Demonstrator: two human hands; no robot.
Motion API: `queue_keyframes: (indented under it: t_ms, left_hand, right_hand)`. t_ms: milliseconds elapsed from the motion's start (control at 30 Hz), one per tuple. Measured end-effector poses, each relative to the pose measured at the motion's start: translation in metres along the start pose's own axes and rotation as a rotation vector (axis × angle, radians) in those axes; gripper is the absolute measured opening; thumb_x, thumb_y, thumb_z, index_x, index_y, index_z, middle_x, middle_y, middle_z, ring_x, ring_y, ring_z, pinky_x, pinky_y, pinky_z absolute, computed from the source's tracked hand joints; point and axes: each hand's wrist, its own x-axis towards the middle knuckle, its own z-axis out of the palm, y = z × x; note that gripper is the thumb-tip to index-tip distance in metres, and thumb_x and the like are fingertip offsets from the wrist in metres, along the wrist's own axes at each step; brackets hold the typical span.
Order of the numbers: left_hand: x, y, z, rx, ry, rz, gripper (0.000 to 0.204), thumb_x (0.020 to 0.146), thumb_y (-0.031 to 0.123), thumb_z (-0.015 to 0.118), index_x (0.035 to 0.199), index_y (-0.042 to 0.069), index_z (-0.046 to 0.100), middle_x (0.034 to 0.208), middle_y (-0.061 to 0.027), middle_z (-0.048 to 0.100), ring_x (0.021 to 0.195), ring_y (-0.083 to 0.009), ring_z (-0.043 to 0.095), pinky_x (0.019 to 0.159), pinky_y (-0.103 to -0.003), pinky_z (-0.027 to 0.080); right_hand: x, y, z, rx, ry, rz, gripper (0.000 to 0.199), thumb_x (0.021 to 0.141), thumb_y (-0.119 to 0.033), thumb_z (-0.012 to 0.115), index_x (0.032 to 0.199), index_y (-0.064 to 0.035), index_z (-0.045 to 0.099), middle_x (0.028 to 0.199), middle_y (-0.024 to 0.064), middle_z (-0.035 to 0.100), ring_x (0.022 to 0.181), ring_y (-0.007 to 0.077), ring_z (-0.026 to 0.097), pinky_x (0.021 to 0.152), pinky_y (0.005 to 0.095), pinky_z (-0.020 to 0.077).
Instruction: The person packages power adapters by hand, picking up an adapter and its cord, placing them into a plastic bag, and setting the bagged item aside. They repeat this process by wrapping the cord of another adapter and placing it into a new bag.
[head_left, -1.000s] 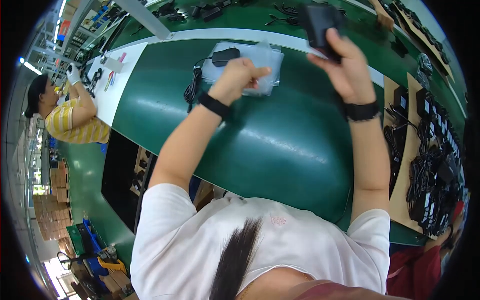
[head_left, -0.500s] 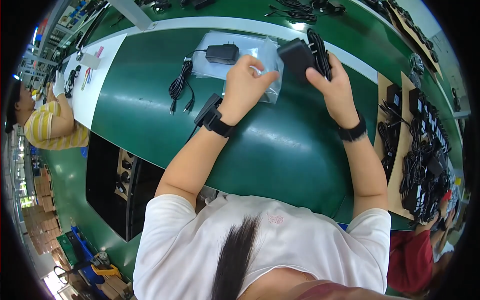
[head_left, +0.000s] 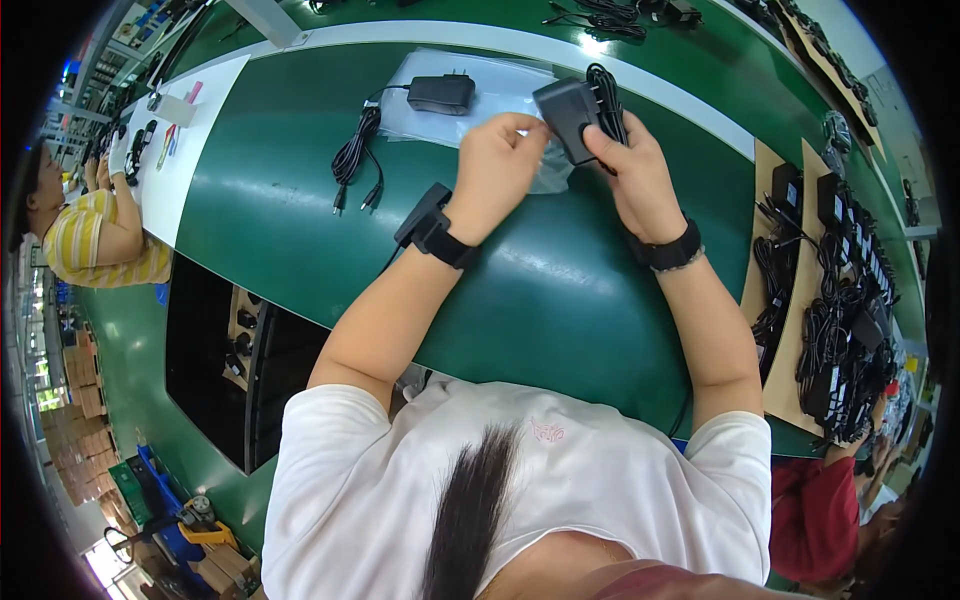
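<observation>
Black adapter point(head_left: 568, 117) shifted leftward, left hand point(head_left: 494, 172) nearer

Green worktable point(head_left: 540, 310) curving across the view, glare pooled on its top, a white strip point(head_left: 400, 34) along the far edge. At the left, a white side table point(head_left: 190, 180), with a grey post point(head_left: 265, 20) near its far end. Below the table edge, a black cabinet point(head_left: 202, 335); beyond that, green floor point(head_left: 135, 360). Farther back, stacked brown cartons point(head_left: 78, 435) and a bright patch point(head_left: 105, 568), probably a window, blurred at the rim.
</observation>
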Motion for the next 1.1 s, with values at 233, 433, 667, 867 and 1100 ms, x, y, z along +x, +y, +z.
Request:
queue_keyframes:
  t_ms: [233,433,667,867,1100]
  left_hand:
    - [0.012,0.013,-0.02,-0.282,-0.004,-0.229,0.018,0.082,0.013,0.059,0.084,-0.004,0.062,0.059,-0.002,0.057,0.049,-0.0051,0.049,0.044,-0.02,0.036]
    - [0.008,0.016,-0.015,-0.234,0.036,-0.071,0.019,0.083,0.015,0.059,0.084,-0.003,0.063,0.061,-0.0032,0.059,0.051,-0.0061,0.051,0.047,-0.02,0.039]
    - [-0.006,0.02,-0.001,0.429,0.085,0.633,0.014,0.081,0.014,0.058,0.083,0.001,0.062,0.066,-0.0136,0.06,0.059,-0.0234,0.06,0.055,-0.032,0.046]
    - [0.004,0.033,-0.007,0.215,0.154,0.176,0.015,0.079,0.016,0.059,0.08,0.001,0.062,0.065,-0.0154,0.06,0.059,-0.0288,0.06,0.055,-0.034,0.046]
    - [0.022,0.023,-0.019,0.191,0.21,0.041,0.019,0.079,0.016,0.06,0.076,-0.003,0.061,0.061,-0.0133,0.06,0.055,-0.0199,0.058,0.054,-0.03,0.046]
  right_hand:
    - [-0.014,-0.007,0.011,-1.296,-0.058,-0.743,0.054,0.073,-0.011,0.067,0.119,0.0014,0.042,0.107,0.0222,0.051,0.099,0.0355,0.051,0.085,0.0361,0.0419]
    - [-0.023,-0.004,0.022,-1.464,-0.098,-0.681,0.049,0.072,-0.007,0.064,0.113,0.0034,0.04,0.095,0.0202,0.05,0.088,0.0367,0.05,0.079,0.0399,0.0416]
    - [-0.019,-0.002,0.025,-1.587,-0.085,-0.54,0.042,0.069,-0.002,0.063,0.105,0.0032,0.041,0.089,0.0191,0.049,0.084,0.0352,0.049,0.076,0.0414,0.0416]
    - [-0.023,-0.014,0.022,-1.59,-0.131,-0.812,0.039,0.066,0.0,0.061,0.101,0.0033,0.042,0.086,0.0184,0.048,0.082,0.0343,0.048,0.072,0.0398,0.0417]
    - [-0.029,0.003,0.028,-1.65,-0.011,-0.982,0.033,0.065,0.0,0.054,0.098,0.0034,0.048,0.079,0.0135,0.047,0.075,0.0289,0.048,0.063,0.0351,0.0451]
